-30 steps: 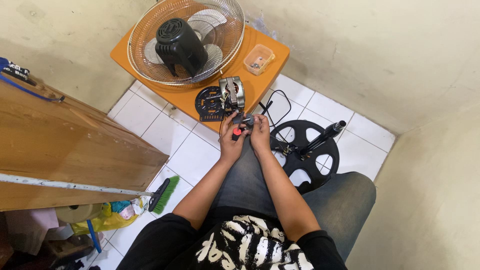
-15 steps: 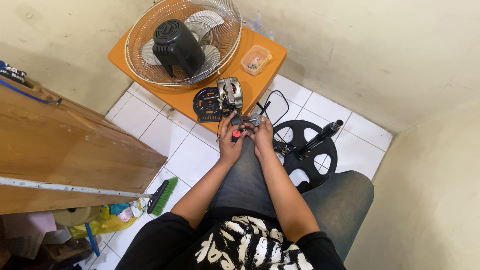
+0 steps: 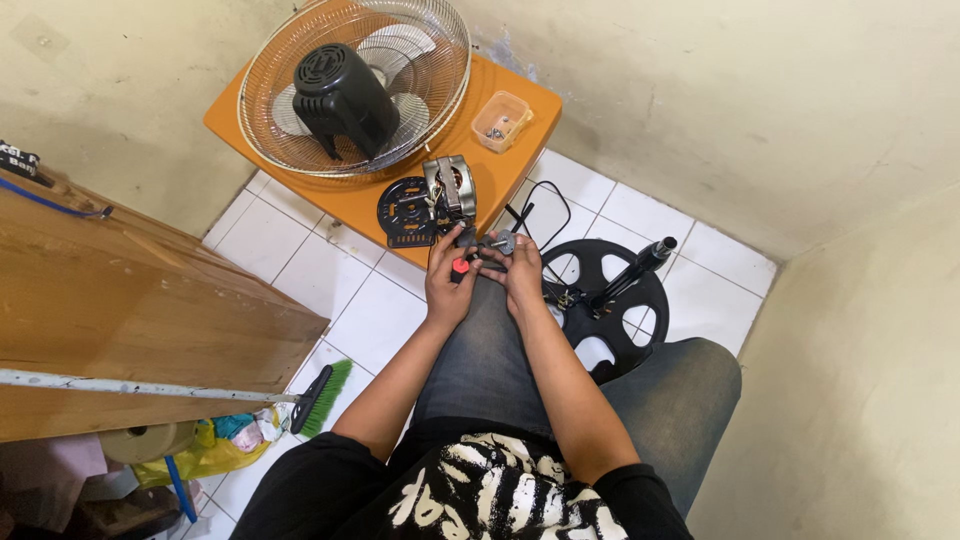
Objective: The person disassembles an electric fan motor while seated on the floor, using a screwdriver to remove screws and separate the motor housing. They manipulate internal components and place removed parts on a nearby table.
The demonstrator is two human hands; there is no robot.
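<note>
Hands working a small metal part above the knee, much as half a second ago.

Left hand (image 3: 447,285) pinches a red-handled tool (image 3: 459,267); right hand (image 3: 517,275) closes on one small grey metal part (image 3: 500,243), both just off the near edge of the orange table (image 3: 520,135). On it: one fan guard (image 3: 355,85), one motor (image 3: 447,190), one small tray (image 3: 503,120). One black fan base (image 3: 610,300) lies right.

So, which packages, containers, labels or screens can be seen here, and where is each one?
Small box: on the orange table, right of the fan cage; rectangular, clear orange, small metal bits inside.
Bags: lower left on the floor, under the wooden board; crumpled, yellow and teal.
No screens or signs in view.
</note>
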